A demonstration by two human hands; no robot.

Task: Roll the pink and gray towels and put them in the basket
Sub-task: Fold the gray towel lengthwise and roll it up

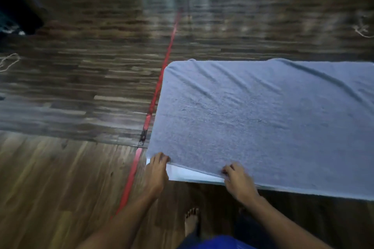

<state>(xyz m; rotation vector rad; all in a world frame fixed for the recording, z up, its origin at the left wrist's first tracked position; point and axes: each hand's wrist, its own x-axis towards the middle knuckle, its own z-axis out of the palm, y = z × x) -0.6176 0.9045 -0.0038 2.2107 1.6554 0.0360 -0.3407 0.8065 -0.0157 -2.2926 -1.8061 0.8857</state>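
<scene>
Gray towel (263, 119): spread flat, lightly creased, on a white desk (182, 173). Only the desk's near left corner shows from under the cloth. The towel runs out of view to the right.

Left hand (156, 170): at the towel's near left corner, fingers curled onto the edge and gripping it.

Right hand (238, 182): further right along the same near edge, fingers bent and pinching the cloth.

Surroundings: wood-pattern floor (50, 178); a red strip (168, 56) runs along it beside the desk's left side. A bare foot (191, 221) stands below the near edge.
</scene>
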